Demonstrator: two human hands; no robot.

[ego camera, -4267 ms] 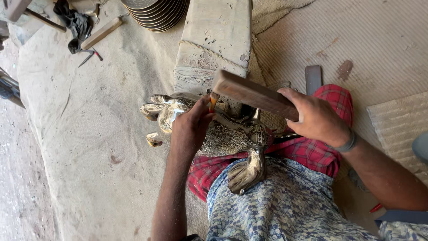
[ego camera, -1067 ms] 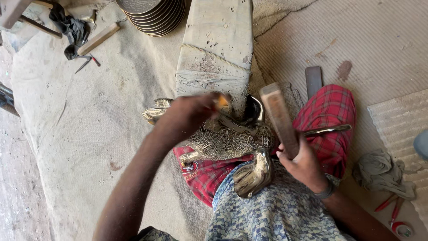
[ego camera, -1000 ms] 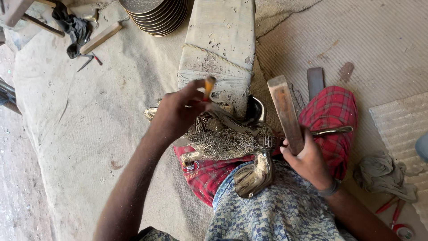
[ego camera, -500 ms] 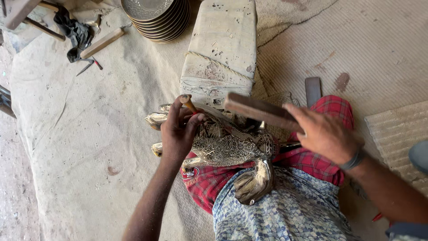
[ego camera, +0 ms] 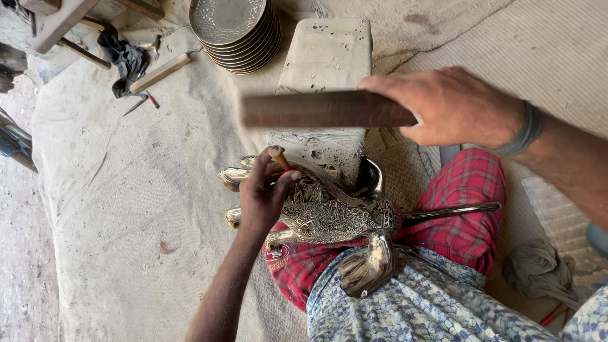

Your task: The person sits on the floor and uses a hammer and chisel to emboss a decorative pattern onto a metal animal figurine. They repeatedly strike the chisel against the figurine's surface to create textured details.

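A person sits on the floor with an ornate engraved metal animal figure (ego camera: 329, 212) lying across the lap, over red plaid cloth. The left hand (ego camera: 263, 199) rests on the figure's near end, its grip clamped around a thin punch (ego camera: 279, 158) with a wooden-coloured top, held tilted against the metal. The right hand (ego camera: 446, 104) is raised above and to the right of that grip, fingers closed tight around one end of a flat wooden bar (ego camera: 323, 109), which stretches level over the punch, well clear of it. Just beyond the left grip stands a pale stone block (ego camera: 326, 57). Farther off lie a stack of engraved metal plates (ego camera: 235, 28) and a wooden-handled tool (ego camera: 161, 71) on sackcloth.
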